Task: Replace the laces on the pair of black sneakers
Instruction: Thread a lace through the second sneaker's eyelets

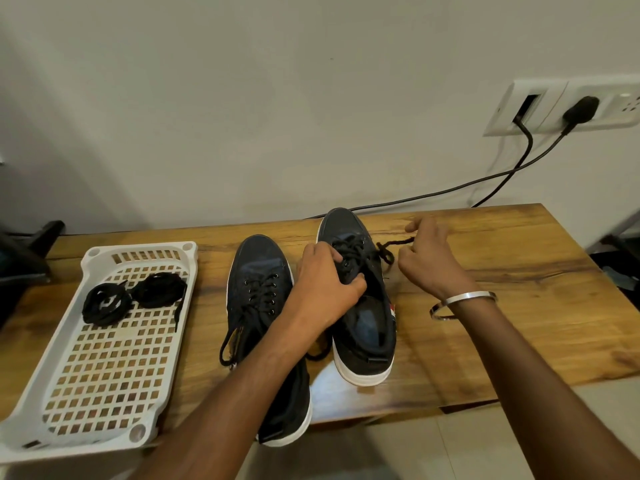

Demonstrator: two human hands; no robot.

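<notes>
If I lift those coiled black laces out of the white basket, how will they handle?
The coiled laces look limp, probably light; one end trails loose, so they may uncoil and dangle. They could snag the basket holes.

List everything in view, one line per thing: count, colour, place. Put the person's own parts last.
sneakers: 2, black with white soles, side by side mid-table
old lace: 1, black, being pulled from right sneaker
spare laces: 2 bundles, black, in basket
basket: 1, white, table's left end
table: 1, brown wood, against wall
socket panel: 1, white, wall upper right
cables: 2, black, plugged into panel
bangle: 1, silver, right wrist
left hand: grips right sneaker's tongue area
right hand: fingers pinch old lace
</notes>
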